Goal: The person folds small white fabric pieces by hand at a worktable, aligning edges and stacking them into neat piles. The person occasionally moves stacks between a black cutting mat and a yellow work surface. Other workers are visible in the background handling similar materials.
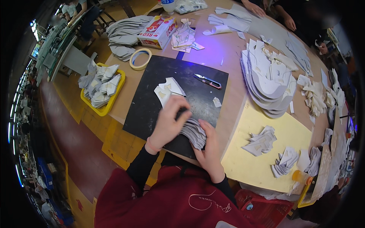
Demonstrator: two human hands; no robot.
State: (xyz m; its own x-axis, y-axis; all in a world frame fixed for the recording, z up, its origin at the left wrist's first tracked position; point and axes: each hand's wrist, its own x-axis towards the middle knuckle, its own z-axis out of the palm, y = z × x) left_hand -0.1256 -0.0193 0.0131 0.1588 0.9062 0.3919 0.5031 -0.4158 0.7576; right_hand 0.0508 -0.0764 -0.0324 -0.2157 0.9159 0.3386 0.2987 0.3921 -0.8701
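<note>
My left hand [170, 122] and my right hand [210, 146] both grip a fanned stack of grey cut pieces [194, 133] at the near edge of a black cutting mat [152, 102]. The left hand presses on the stack from the left and above; the right hand holds it from the right. Just beyond my left hand lies a small pile of white cut pieces [168, 90] on the mat. A snip cutter with a red handle [207, 81] rests farther back on the mat.
A yellow tray [101, 110] of grey pieces stands left of the table. A tape roll [140, 59], a red and white box [159, 32] and large stacks of pieces [266, 81] surround the mat. Another person's hands [266, 9] work at the far edge. Smaller piles [262, 142] lie on yellow board at right.
</note>
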